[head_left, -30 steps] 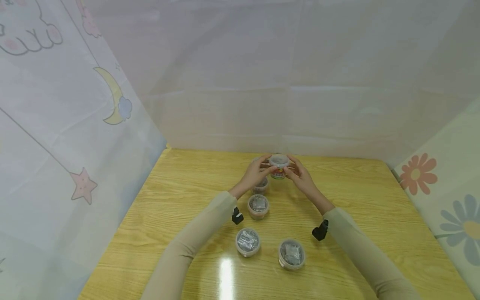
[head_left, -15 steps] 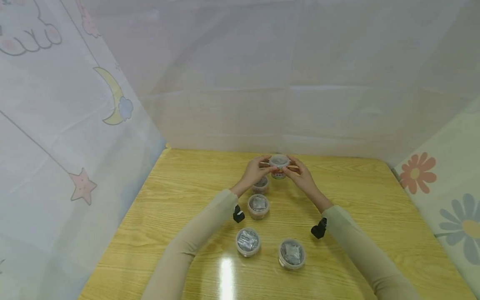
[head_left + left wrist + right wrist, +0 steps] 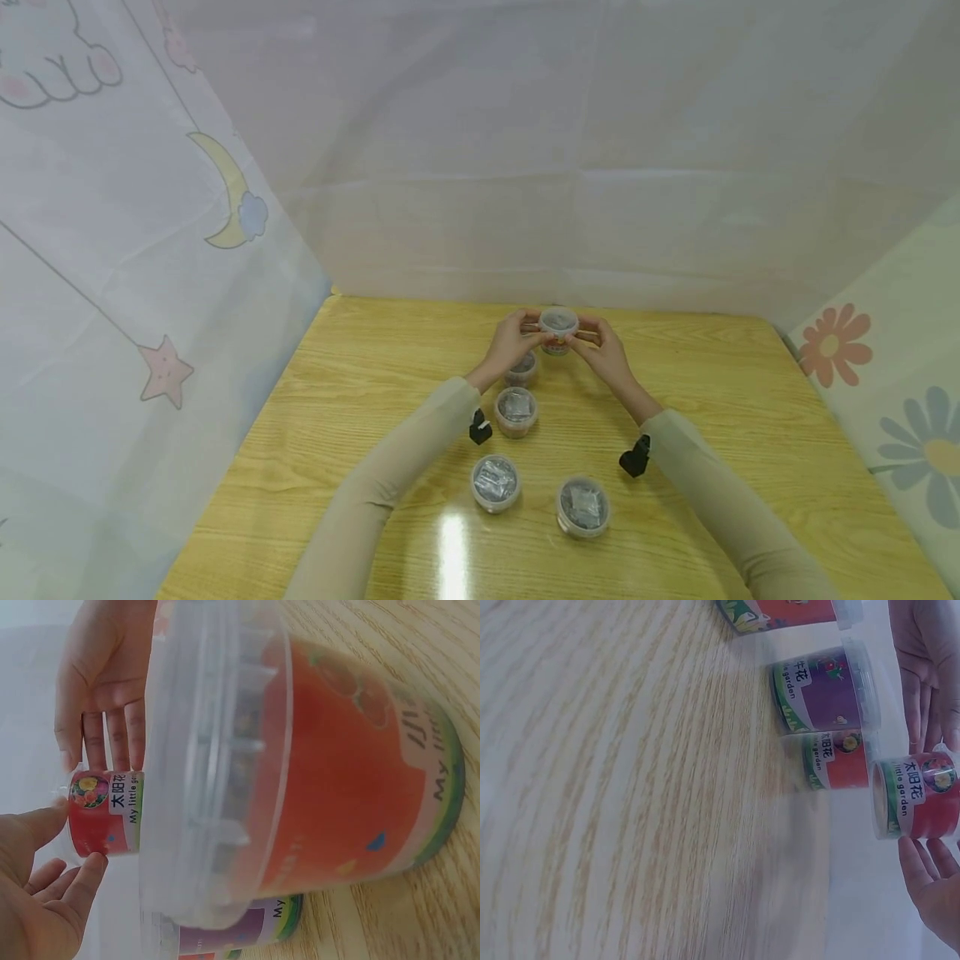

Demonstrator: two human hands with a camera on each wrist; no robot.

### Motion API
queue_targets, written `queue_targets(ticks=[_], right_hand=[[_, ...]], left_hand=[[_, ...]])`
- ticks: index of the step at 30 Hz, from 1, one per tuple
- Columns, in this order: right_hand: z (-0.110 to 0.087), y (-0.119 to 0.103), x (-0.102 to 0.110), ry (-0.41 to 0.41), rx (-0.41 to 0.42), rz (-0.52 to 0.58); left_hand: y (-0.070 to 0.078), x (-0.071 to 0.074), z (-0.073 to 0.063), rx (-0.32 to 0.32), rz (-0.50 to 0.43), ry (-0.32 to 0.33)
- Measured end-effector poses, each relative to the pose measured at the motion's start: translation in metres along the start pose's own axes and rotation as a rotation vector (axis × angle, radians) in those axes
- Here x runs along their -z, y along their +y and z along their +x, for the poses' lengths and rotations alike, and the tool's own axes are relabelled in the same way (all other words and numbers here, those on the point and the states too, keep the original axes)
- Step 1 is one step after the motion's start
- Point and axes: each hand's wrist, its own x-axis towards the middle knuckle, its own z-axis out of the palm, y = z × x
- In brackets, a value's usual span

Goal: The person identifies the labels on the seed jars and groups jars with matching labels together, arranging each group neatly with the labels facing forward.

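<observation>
Near the far edge of the table, both hands hold a small lidded plastic tub (image 3: 558, 320) by its sides. Its red label (image 3: 934, 796) carries a flower picture and "little garden" lettering, with a green band at the base. My left hand (image 3: 508, 346) grips the left side, thumb in front. On the right side my right hand (image 3: 606, 354) mirrors that grip. In the right wrist view the held tub's base is level with the lids of other tubs, raised off the table. A similar tub (image 3: 521, 370) stands just below my left hand, partly covered by it.
More tubs stand on the wooden table (image 3: 337, 433) between the forearms: one (image 3: 517, 408) in the middle, one (image 3: 496, 483) nearer, one (image 3: 583, 508) at right. One with a purple label (image 3: 829, 690) shows in the right wrist view. Printed cloth (image 3: 465, 208) borders the table.
Both hands keep their hold on the tub, which has stayed almost in place. The forearms have shifted slightly inward, and the tub's front label shows a little less.
</observation>
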Motion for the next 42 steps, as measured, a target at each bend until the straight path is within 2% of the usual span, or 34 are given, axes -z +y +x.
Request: queue_targets(ticks=[11,15,20,28,36,42], right_hand=[[0.002,0.001,-0.002,0.029,-0.025,-0.003],[0.007,0.013,-0.002,0.032,-0.026,0.009],[0.014,0.032,-0.001,0.042,-0.008,-0.033],[0.014,0.039,-0.001,0.041,0.016,-0.044],[0.013,0.04,-0.001,-0.002,0.006,-0.045],[0.007,0.026,-0.001,-0.049,-0.024,0.007]], left_hand=[[-0.001,-0.001,0.002,0.029,0.004,0.01],[-0.003,0.0,0.003,0.026,0.021,-0.01],[-0.006,0.002,0.006,-0.001,0.083,-0.018],[-0.005,0.0,0.006,-0.002,0.1,-0.019],[-0.002,-0.003,0.006,0.085,0.103,-0.087],[0.001,-0.005,0.008,0.145,0.106,-0.166]])
